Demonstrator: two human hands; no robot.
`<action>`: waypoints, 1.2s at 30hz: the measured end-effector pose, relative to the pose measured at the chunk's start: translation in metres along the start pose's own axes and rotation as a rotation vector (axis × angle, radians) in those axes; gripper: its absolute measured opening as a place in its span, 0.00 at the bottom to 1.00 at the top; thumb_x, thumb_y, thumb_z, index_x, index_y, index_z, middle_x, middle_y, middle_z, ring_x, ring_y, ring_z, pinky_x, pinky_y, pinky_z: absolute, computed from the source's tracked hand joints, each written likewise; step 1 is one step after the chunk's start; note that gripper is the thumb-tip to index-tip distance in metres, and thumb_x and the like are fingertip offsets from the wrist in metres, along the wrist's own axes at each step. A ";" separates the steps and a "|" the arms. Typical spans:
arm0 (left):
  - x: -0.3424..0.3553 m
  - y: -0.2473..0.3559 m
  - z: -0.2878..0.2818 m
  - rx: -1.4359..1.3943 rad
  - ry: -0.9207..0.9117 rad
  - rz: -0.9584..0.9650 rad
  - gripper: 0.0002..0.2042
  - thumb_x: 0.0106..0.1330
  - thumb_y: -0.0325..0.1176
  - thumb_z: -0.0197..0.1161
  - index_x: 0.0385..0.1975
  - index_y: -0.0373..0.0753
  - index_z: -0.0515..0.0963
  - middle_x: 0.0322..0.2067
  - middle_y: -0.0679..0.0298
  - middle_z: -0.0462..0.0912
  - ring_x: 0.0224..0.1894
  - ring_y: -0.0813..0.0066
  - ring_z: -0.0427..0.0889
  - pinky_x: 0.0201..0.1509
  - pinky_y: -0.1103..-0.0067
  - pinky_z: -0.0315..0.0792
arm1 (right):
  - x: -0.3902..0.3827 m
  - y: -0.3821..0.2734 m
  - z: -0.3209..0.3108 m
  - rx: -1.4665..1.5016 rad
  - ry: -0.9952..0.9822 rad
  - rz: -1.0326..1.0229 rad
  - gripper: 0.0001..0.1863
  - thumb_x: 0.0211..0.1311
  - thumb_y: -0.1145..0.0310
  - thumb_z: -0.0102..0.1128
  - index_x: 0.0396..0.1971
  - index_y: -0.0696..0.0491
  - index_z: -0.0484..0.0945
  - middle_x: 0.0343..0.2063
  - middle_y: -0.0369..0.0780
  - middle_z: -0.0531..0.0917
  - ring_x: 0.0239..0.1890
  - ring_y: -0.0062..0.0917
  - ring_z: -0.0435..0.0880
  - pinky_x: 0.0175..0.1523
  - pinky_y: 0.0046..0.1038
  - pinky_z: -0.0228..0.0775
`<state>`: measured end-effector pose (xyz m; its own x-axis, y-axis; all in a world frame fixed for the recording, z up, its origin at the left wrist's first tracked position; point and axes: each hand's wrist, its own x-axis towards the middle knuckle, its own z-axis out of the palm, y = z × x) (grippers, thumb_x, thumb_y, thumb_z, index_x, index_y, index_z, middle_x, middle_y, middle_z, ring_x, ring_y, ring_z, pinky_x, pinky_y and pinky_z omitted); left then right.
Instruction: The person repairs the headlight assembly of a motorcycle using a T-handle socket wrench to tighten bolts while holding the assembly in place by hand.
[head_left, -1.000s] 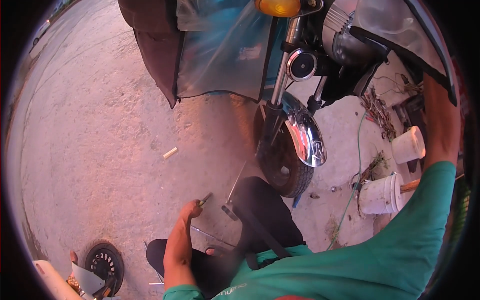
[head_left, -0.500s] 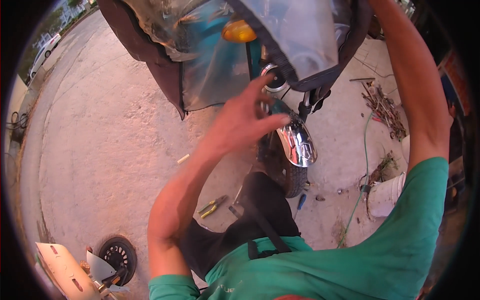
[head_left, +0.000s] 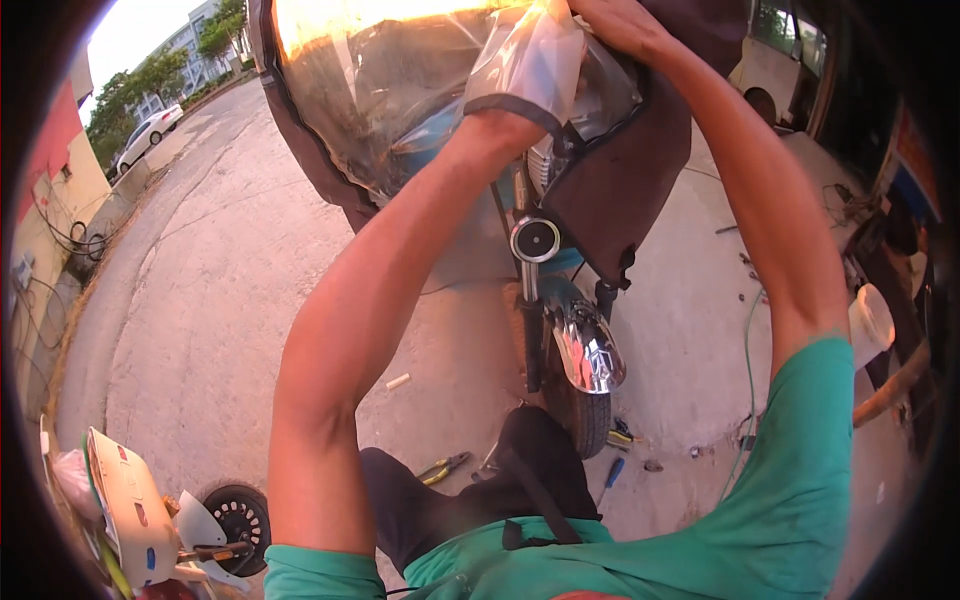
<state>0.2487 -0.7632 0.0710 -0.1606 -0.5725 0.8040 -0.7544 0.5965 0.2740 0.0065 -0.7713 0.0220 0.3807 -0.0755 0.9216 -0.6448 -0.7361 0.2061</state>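
My left hand (head_left: 512, 118) reaches up into a clear plastic flap (head_left: 515, 65) with dark edging, part of a motorcycle's cover (head_left: 650, 190); its fingers are obscured. At the top, my right hand (head_left: 620, 27) has its fingers closed at the cover's upper edge. Below hang the chrome fork with a round horn-like part (head_left: 535, 238), a chrome mudguard (head_left: 595, 355) and the front tyre (head_left: 590, 430). Near my knees lie yellow-handled pliers (head_left: 445, 467), another tool (head_left: 620, 436) and a blue screwdriver (head_left: 613, 472).
A removed wheel (head_left: 225, 520) and cream body panel (head_left: 130, 500) sit at lower left. Cables (head_left: 85, 238) hang on the left wall, with a white car (head_left: 148, 132) beyond. At right are a white bucket (head_left: 872, 318), a wooden handle (head_left: 890, 395) and a green hose (head_left: 750, 380).
My left hand let go of the pliers onto the ground and rose to the flap. The cover has been raised, uncovering more of the fork, and my right arm has shifted leftward.
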 end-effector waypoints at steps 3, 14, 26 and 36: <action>0.051 -0.033 0.027 -0.193 -0.078 -0.015 0.17 0.80 0.48 0.56 0.52 0.43 0.82 0.40 0.61 0.89 0.39 0.63 0.87 0.46 0.64 0.81 | 0.013 0.030 -0.008 0.018 -0.074 -0.024 0.25 0.60 0.61 0.68 0.57 0.54 0.83 0.64 0.52 0.77 0.67 0.52 0.74 0.68 0.49 0.69; 0.039 0.060 0.007 -0.578 0.092 -0.463 0.30 0.78 0.59 0.51 0.58 0.35 0.81 0.47 0.54 0.88 0.49 0.69 0.87 0.61 0.69 0.74 | 0.007 0.026 0.007 0.033 0.077 -0.065 0.36 0.51 0.63 0.77 0.64 0.44 0.78 0.68 0.40 0.72 0.72 0.44 0.69 0.70 0.46 0.67; 0.034 0.054 0.003 -0.538 -0.033 -0.368 0.31 0.78 0.58 0.51 0.62 0.33 0.77 0.49 0.56 0.89 0.53 0.67 0.86 0.61 0.69 0.75 | 0.060 0.172 -0.003 -0.306 -0.016 -0.180 0.19 0.53 0.72 0.71 0.47 0.48 0.82 0.57 0.35 0.80 0.57 0.38 0.82 0.58 0.41 0.78; 0.024 0.046 -0.009 -0.780 0.019 -0.591 0.30 0.81 0.53 0.49 0.69 0.34 0.70 0.55 0.54 0.88 0.57 0.65 0.86 0.62 0.69 0.76 | 0.026 0.194 0.104 -0.262 -0.207 -0.022 0.17 0.62 0.69 0.62 0.51 0.51 0.83 0.50 0.44 0.84 0.53 0.44 0.84 0.56 0.43 0.80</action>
<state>0.2160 -0.7447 0.1076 0.1235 -0.8935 0.4317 -0.0765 0.4251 0.9019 -0.0396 -0.9855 0.0519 0.5054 -0.2161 0.8354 -0.7732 -0.5431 0.3274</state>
